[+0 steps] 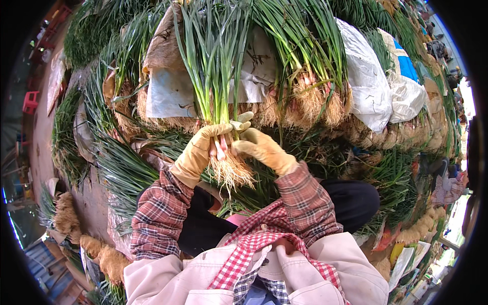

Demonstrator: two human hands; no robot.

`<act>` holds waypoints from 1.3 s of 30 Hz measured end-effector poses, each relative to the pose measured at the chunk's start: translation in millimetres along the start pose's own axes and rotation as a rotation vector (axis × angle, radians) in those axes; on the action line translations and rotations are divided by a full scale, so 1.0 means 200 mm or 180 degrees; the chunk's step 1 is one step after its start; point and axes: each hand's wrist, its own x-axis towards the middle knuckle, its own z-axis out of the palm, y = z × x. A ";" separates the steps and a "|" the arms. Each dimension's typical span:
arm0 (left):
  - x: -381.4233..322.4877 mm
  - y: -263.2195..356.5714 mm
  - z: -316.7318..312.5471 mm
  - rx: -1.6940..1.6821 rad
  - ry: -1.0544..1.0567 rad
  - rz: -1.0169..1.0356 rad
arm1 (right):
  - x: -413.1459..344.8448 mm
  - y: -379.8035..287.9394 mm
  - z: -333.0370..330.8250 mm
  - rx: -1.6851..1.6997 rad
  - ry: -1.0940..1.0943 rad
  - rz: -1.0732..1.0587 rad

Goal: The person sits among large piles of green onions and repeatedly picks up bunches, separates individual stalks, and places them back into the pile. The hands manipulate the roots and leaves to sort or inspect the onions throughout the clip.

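A bunch of green garlic plants [215, 72] is held upright in front of me, its long leaves pointing away and its pale roots hanging towards my lap. My left hand [198, 152], in a tan glove, is closed around the lower stems just above the pinkish bulbs. On the other side of the bunch, my right hand [265, 146], also gloved, touches the stems with bent fingers; whether it grips them is partly hidden. Beyond both hands lies a row of similar garlic plants [309, 91], roots facing me, partly covered by pale plastic sheeting [171, 91].
More leafy bunches [126, 164] lie at my left, and others [394, 183] at my right. White woven sacks [362, 68] cover part of the row ahead. A red plastic stool [30, 102] stands far left. Root bundles [112, 263] line the lower left.
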 end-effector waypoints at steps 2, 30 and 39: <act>-0.01 0.03 -0.02 0.0424 -0.0058 -0.0259 | 0.03 -0.05 0.03 -0.0204 0.0181 -0.0237; -0.05 -0.02 0.20 -0.0425 0.0292 -0.0211 | 0.30 -0.03 -0.04 -0.2915 0.2113 -0.1344; 0.02 0.03 0.22 -0.0426 0.0324 0.0267 | 0.20 0.40 0.02 -0.2530 0.1531 -0.0321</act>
